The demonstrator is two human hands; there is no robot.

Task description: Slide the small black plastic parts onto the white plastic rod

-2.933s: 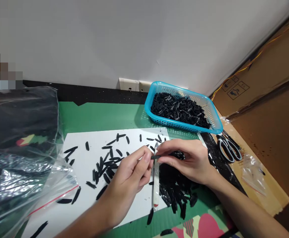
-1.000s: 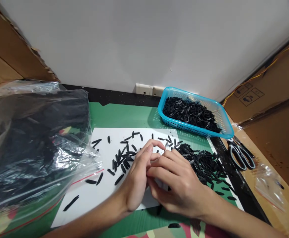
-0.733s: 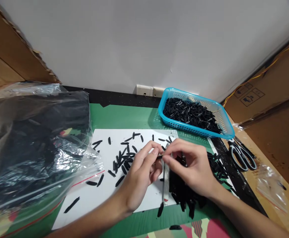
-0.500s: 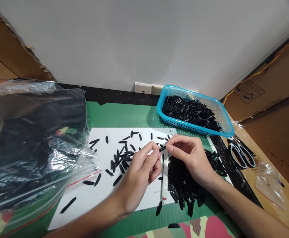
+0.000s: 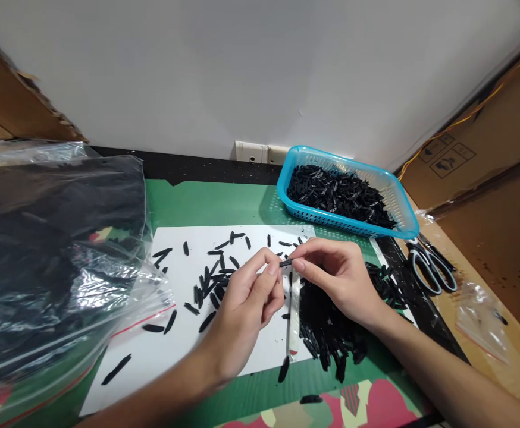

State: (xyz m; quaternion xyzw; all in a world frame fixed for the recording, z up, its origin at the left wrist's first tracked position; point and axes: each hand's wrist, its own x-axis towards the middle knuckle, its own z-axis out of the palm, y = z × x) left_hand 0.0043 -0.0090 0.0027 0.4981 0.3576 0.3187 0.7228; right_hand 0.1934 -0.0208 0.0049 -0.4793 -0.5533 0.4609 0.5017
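A small black strip is pinched at both ends, between my left hand and my right hand. Its exact kind I cannot make out. Both hands hover over a white sheet where several similar black pieces lie scattered. Under and beside my right hand spreads a dense pile of black pieces. A narrow white stick-like strip lies between the sheet's scattered pieces and that pile.
A blue plastic basket of black pieces stands at the back right. Scissors and a small clear bag lie on the right. A large zip bag of dark material fills the left. Cardboard boxes and a wall bound the green surface.
Both hands still pinch the black strip, which has turned from slanted to nearly level. The whole view has shifted slightly, so things appear a little further left and up.
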